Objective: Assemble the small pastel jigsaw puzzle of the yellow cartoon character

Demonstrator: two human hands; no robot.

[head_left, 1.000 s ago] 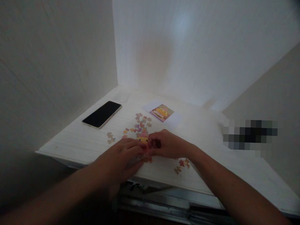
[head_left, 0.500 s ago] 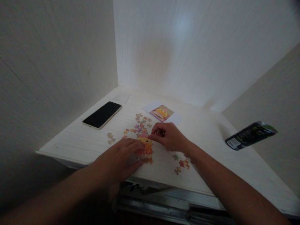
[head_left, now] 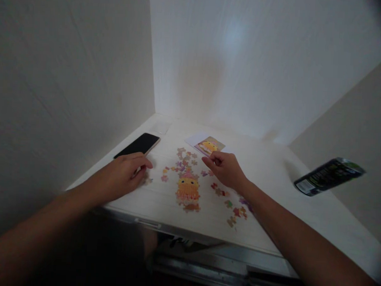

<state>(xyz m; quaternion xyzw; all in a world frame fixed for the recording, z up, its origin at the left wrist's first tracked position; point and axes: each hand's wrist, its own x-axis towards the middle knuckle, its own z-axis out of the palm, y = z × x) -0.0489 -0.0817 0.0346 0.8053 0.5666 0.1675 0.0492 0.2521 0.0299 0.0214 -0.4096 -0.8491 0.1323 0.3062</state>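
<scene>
Head view: left hand [head_left: 123, 176] loosely curled, resting on loose pieces [head_left: 145, 181] just short of phone [head_left: 138, 145]. Right hand [head_left: 227, 169] half-closed, fingertips pinched, grip contents unclear. Assembled puzzle section [head_left: 187, 189] between hands. Risk: right forearm sweeps scattered pieces [head_left: 234, 211] off table edge [head_left: 206, 237].

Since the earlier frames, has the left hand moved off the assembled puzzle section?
Yes. The left hand has moved left, off the assembled section, toward the phone.

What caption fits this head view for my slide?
Both hands flank a partly assembled jigsaw on a white table: left hand beside the phone, right hand among loose pieces.
</scene>
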